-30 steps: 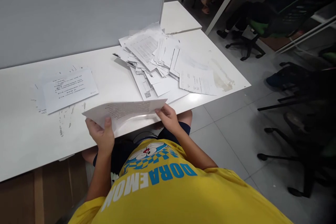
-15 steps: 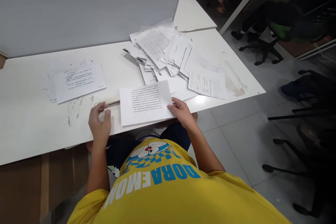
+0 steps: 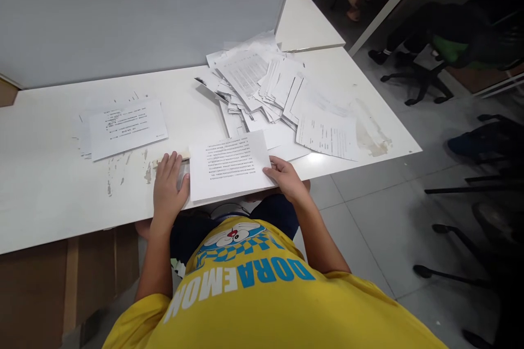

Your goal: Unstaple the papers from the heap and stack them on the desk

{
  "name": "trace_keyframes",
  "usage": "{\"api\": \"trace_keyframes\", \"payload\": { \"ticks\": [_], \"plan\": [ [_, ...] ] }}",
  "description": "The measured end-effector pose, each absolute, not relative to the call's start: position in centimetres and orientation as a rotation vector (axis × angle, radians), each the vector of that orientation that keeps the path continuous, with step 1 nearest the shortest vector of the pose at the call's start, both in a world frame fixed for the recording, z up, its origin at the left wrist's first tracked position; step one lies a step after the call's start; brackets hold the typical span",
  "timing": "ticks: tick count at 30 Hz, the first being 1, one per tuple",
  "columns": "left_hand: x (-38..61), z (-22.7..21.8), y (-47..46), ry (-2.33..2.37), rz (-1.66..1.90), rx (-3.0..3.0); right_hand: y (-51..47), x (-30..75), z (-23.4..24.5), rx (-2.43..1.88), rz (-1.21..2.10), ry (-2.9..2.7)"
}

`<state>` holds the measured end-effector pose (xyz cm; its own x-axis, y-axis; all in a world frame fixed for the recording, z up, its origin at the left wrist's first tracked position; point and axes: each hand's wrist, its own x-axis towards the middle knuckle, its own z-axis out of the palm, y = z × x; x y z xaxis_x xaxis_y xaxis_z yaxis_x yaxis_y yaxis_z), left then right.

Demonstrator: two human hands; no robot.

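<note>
A printed sheet of paper [image 3: 230,166] lies close to the table's front edge, in front of my body. My right hand [image 3: 285,177] pinches its right edge between thumb and fingers. Just left of the sheet, my left hand [image 3: 170,188] rests palm down on the table with its fingers stretched out and holds nothing. A pale, thin strip [image 3: 185,156] shows by its fingertips, partly hidden by the hand and the sheet. Beyond the held sheet spreads a messy heap of papers [image 3: 245,76], and one printed page [image 3: 325,125] lies at its right side.
A small stack of printed sheets [image 3: 129,128] lies on the left of the white table [image 3: 49,174]. A grey partition [image 3: 135,11] rises along the back. Brownish smears mark the tabletop [image 3: 372,131]. Office chairs [image 3: 426,79] and a seated person's legs are at the right.
My left hand has turned palm down and its fingers have straightened, moving right towards the sheet. My right hand keeps its hold on the paper. The view has shifted slightly.
</note>
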<state>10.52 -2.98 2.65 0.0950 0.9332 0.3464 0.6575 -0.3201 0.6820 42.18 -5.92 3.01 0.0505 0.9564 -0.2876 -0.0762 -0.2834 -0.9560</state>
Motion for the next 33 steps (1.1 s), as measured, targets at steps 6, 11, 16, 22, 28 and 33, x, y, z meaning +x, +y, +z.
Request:
{"api": "trace_keyframes", "payload": {
  "ticks": [6, 11, 16, 22, 28, 33],
  "plan": [
    [10.3, 2.6, -3.0, 1.545, 1.037, 2.049, -5.8, 42.3, 2.8, -1.445, 1.430, -0.984],
    [10.1, 2.2, -2.9, 1.560, 0.988, 2.135, -5.8, 42.3, 2.7, -1.452, 1.417, -1.016],
    [9.9, 1.9, -2.7, 1.555, 0.951, 2.200, -5.6, 42.3, 2.7, -1.472, 1.413, -1.037],
    [9.8, 1.7, -2.7, 1.570, 0.879, 2.311, -5.7, 42.1, 3.0, -1.483, 1.421, -1.014],
    [9.8, 1.6, -2.7, 1.621, 0.811, 2.435, -5.7, 42.0, 3.3, -1.492, 1.425, -1.033],
    [9.6, 1.2, -2.7, 1.642, 0.806, 2.439, -5.6, 42.1, 3.1, -1.463, 1.456, -1.026]
  ]
}}
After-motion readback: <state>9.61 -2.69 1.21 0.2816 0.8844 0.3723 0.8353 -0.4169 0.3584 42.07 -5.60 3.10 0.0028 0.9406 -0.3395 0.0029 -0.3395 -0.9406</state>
